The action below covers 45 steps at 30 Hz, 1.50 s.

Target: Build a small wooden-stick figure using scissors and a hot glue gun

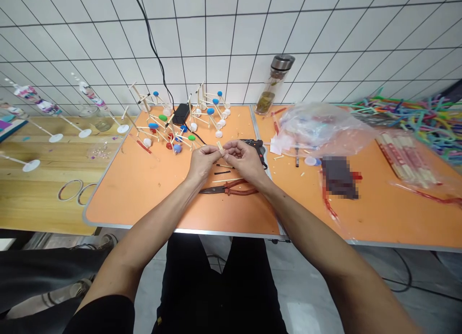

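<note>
My left hand and my right hand meet over the middle of the orange table. Between their fingertips is a short bundle of pale wooden sticks, pinched from both sides. Just below my hands lie red-handled pliers, a thin wooden stick and a short black strip. A black tool, perhaps a glue gun, is partly hidden behind my right hand. Left of my hands stand several small stick models with blue, green, red and white caps.
A glass bottle with a metal lid stands by the tiled wall. Rightward are a plastic bag, packed wooden sticks and colourful pipe cleaners. A black phone-like object carries a cable. Another person's legs show at lower left.
</note>
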### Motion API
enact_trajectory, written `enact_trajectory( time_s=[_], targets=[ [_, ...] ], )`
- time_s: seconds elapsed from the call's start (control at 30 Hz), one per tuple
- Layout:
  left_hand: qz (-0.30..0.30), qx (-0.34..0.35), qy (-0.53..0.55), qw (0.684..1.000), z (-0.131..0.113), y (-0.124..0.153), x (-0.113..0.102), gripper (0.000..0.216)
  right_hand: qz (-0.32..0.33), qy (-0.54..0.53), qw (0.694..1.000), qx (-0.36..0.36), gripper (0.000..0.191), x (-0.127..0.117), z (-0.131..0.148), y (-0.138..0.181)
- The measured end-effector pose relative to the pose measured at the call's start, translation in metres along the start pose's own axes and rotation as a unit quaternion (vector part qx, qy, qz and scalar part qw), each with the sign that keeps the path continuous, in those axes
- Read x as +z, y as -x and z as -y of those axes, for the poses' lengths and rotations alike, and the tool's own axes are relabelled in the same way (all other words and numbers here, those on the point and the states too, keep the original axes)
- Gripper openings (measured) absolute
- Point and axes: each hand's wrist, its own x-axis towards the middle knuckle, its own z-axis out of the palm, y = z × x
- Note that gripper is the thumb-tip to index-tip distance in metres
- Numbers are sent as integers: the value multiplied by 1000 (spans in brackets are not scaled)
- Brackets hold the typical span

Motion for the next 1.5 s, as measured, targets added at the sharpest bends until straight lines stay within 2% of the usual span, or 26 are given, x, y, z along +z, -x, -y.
enact_trajectory(
  time_s=[0.23, 0.33, 0.4, 0.47, 0.53, 0.6, 0.73, 0.9, 1.0, 1.1, 1.2, 1.27, 1.33, 1.4, 1.5],
  targets=[
    [55, -2, -20, 998, -4, -8, -8, 44, -31, 11, 999, -13, 38, -11, 7, -4],
    [38, 74, -140, 987, -6, -12, -17, 20, -64, 18, 998, -8, 33, -22, 12, -6],
    [49, 143, -301, 942, -5, -11, -20, 5, -78, 23, 997, -1, 31, -28, 13, -7],
    [86, 189, -450, 869, -3, -7, -20, 10, -87, 28, 996, -1, 29, -31, 13, -8],
    [130, 202, -550, 800, 0, -2, -16, 12, -92, 29, 995, -5, 28, -32, 12, -9],
    [158, 198, -610, 751, 2, 2, -11, 16, -94, 30, 995, -7, 27, -32, 10, -10],
    [177, 192, -666, 699, 7, 1, -5, 26, -91, 28, 995, -9, 27, -31, 10, -9],
    [187, 187, -689, 675, 9, -1, -4, 29, -79, 33, 996, -14, 27, -30, 12, -5],
    [167, 201, -679, 686, 7, 2, -6, 29, -78, 45, 996, -23, 28, -31, 12, -3],
    [121, 227, -627, 736, 6, 3, -11, 23, -89, 53, 994, -31, 30, -32, 12, -2],
    [57, 207, -504, 836, 5, 2, -13, 14, -94, 52, 994, -33, 32, -32, 14, 1],
    [44, 157, -365, 917, 5, 0, -13, 16, -86, 48, 995, -21, 35, -31, 14, 2],
    [53, 84, -215, 971, 3, -2, -11, 18, -76, 50, 996, -11, 38, -29, 14, 3],
    [52, 17, -116, 992, 0, -3, -8, 15, -62, 53, 997, -5, 40, -28, 13, 2],
    [30, -20, -71, 997, -5, -3, -5, 13, -45, 51, 998, 2, 42, -27, 13, 1]
  ],
)
